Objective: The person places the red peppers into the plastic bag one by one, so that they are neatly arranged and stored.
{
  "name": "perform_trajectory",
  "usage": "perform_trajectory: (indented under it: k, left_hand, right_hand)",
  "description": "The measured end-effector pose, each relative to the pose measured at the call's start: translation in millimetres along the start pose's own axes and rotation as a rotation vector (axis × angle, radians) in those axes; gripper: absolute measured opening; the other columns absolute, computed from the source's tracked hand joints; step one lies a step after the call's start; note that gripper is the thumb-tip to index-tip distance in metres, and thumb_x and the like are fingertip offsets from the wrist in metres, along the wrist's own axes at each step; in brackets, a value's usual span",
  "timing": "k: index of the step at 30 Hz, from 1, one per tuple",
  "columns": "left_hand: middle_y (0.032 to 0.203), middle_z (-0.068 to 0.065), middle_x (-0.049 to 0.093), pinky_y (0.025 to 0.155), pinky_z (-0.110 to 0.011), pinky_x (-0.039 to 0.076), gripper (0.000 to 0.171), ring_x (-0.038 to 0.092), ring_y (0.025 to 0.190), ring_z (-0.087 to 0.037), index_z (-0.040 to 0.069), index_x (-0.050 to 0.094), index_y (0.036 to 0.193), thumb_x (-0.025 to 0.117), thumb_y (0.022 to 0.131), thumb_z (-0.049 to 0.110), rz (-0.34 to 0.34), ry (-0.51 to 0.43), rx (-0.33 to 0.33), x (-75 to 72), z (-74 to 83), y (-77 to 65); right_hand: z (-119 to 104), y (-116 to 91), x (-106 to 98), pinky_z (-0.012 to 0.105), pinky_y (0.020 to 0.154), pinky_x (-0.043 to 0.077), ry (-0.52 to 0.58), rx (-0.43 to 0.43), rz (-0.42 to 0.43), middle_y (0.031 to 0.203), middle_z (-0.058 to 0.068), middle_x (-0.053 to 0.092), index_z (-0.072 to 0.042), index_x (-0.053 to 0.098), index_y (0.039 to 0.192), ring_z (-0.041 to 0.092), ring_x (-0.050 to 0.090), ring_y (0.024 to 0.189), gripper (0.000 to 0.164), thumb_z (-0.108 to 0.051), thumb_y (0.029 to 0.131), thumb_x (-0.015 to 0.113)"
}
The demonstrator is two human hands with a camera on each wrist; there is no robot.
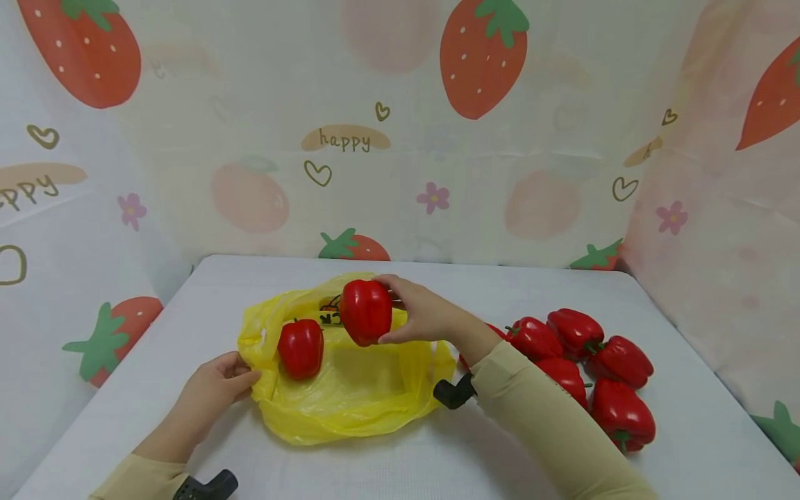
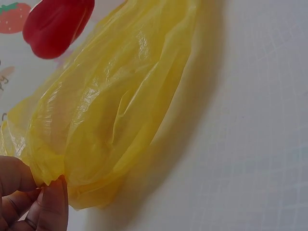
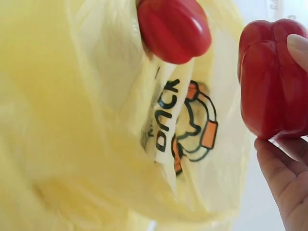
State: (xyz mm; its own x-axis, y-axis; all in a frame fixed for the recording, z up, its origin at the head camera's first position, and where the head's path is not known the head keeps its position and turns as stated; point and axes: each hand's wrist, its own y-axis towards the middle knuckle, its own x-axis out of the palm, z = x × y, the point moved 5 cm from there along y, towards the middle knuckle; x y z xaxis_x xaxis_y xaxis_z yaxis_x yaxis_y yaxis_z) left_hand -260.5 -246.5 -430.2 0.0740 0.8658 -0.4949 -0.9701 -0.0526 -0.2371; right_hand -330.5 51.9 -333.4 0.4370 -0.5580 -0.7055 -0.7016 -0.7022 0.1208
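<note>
A yellow plastic bag (image 1: 350, 417) lies spread open on the table, with one red bell pepper (image 1: 301, 349) inside its left part. My left hand (image 1: 215, 385) pinches the bag's left edge between thumb and fingers, as the left wrist view also shows on the yellow film (image 2: 110, 106). Above the bag's mouth, my right hand (image 1: 425, 312) grips another red bell pepper (image 1: 366, 312) from its right side. In the right wrist view that held pepper (image 3: 274, 86) appears beside the bag's printed side (image 3: 192, 130), the thumb on one side and fingers on the other.
Several more red bell peppers (image 1: 621, 413) lie in a group on the right of the white table (image 1: 500, 451), partly hidden by the right sleeve (image 1: 544, 423). A strawberry-patterned cloth (image 1: 387, 90) hangs behind and at both sides.
</note>
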Motion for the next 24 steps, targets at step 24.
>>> perform_trajectory:
  k: [24]
  left_hand:
    - [0.096, -0.007, 0.059, 0.078, -0.030, 0.053, 0.041, 0.055, 0.086, -0.017, 0.002, 0.051, 0.117, 0.062, 0.087, 0.028, -0.003, 0.007, -0.016, -1.1, 1.8, -1.9]
  right_hand:
    - [5, 41, 33, 0.031, 0.093, 0.045, 0.034, 0.088, -0.054, 0.129, -0.003, 0.045, -0.016, 0.029, 0.139, 0.012, 0.047, 0.111, 0.084, -0.019, 0.071, 0.079]
